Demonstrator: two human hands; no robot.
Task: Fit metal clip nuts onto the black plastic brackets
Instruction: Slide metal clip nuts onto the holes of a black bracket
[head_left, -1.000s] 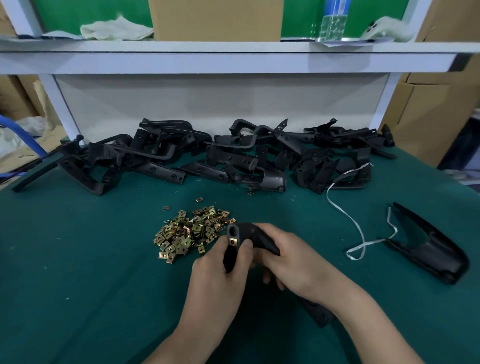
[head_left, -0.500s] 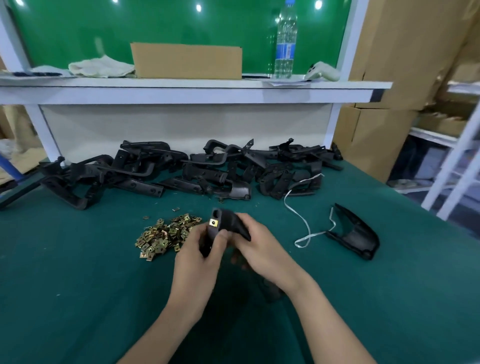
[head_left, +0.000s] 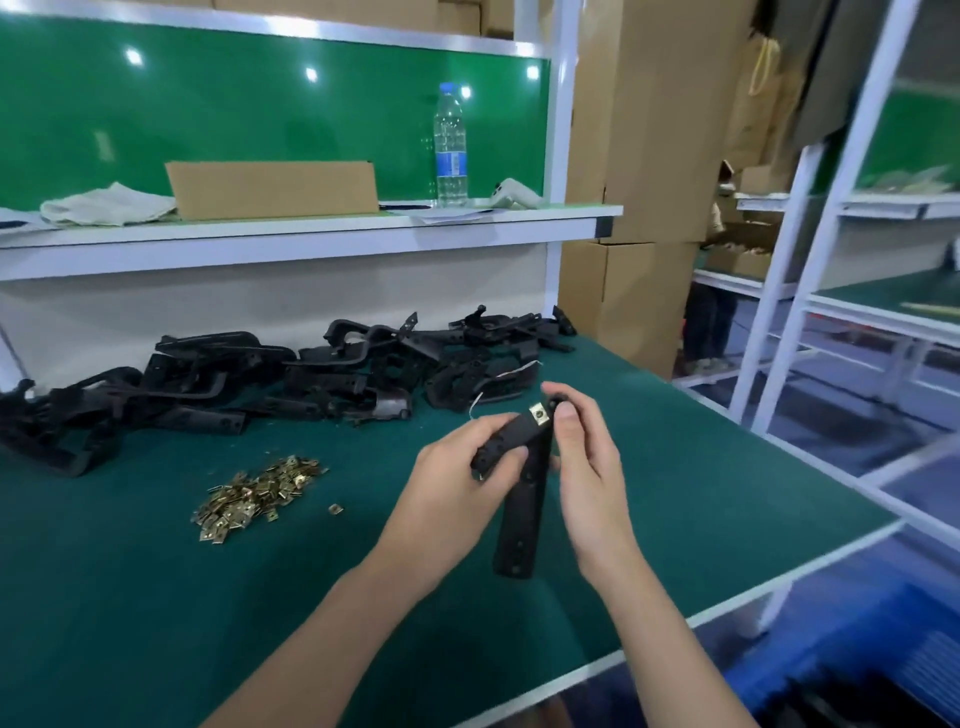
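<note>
Both hands hold one black plastic bracket (head_left: 519, 514) above the green table, its long arm hanging down towards me. My left hand (head_left: 457, 483) grips the bracket's short upper arm from the left. My right hand (head_left: 584, 457) curls round its top corner, thumb beside a brass clip nut (head_left: 540, 415) that sits on that corner. A heap of loose brass clip nuts (head_left: 254, 493) lies on the mat to the left, one stray nut (head_left: 335, 509) beside it. A long pile of black brackets (head_left: 291, 369) runs along the back of the table.
The green table mat (head_left: 130, 597) ends at a white edge on the right, close to my right forearm. A shelf (head_left: 311, 234) above the pile carries a cardboard box (head_left: 272, 188), a water bottle (head_left: 450, 148) and a cloth. Cardboard boxes and white racks stand to the right.
My view has swung right and up. Both hands have carried the bracket to the right, away from the nut heap, and turned it so its long arm hangs down.
</note>
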